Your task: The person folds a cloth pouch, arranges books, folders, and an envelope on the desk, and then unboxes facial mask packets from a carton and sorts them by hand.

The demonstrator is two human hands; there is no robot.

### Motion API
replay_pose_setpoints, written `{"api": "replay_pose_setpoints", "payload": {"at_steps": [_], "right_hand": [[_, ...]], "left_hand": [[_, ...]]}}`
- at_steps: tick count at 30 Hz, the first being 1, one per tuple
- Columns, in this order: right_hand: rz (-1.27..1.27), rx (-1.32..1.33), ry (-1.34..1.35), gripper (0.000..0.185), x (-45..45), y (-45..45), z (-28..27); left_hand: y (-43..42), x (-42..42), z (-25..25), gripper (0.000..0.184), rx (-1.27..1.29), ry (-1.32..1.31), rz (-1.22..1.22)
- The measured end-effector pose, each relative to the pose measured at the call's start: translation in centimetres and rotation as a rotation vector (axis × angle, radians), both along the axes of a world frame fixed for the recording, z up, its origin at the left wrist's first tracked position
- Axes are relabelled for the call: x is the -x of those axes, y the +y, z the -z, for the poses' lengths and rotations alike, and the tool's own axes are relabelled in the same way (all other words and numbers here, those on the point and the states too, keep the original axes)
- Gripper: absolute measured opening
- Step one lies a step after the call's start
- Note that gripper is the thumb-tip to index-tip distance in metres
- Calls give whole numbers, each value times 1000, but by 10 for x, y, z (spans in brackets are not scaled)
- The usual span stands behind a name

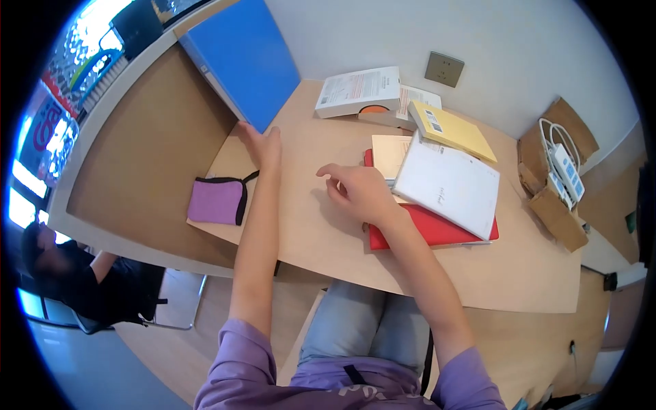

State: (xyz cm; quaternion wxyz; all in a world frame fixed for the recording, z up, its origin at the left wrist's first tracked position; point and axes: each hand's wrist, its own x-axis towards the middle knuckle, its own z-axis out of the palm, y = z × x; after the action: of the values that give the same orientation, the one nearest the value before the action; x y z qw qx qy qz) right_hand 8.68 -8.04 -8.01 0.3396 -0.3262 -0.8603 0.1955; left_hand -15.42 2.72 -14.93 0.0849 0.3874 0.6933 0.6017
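Note:
A blue binder [242,61] stands upright in the corner, against the divider and the wall. My left hand [263,147] is at its lower near corner, fingers by the narrow edge and thumb on the cover side; part of the fingers is hidden. My right hand [359,188] hovers over the desk with bent, parted fingers and nothing in them. Just right of it lies a stack: a red folder [424,229] beneath a white booklet [451,181]. A purple zip pouch [217,201] with black trim lies left of my left forearm.
White boxes [359,92] and a yellow box [452,130] lie along the wall. A cardboard box [543,174] holding a power strip [567,171] is at the right. Beyond the divider [147,147], a person [102,280] sits at the left.

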Motion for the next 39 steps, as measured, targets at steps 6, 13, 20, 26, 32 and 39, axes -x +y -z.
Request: {"api": "replay_pose_setpoints", "payload": {"at_steps": [6, 13, 20, 26, 32, 39], "right_hand": [[-20, -83, 51, 19, -2, -6, 3], [61, -441, 29, 25, -37, -34, 0], [411, -200, -276, 24, -146, -5, -46], [378, -60, 104, 21, -180, 22, -14], [367, 506, 775, 9, -200, 19, -8], [37, 600, 1480, 16, -233, 39, 10]], "left_hand": [[-3, -3, -7, 85, -3, 11, -32], [-25, -39, -31, 81, -129, 200, -81], [-37, -63, -36, 80, -227, 439, 220], [-60, -83, -46, 61, -300, 609, 376], [-136, -164, -50, 37, -441, 658, 1113], [-195, -202, -53, 23, -512, 1118, 1019]]}}
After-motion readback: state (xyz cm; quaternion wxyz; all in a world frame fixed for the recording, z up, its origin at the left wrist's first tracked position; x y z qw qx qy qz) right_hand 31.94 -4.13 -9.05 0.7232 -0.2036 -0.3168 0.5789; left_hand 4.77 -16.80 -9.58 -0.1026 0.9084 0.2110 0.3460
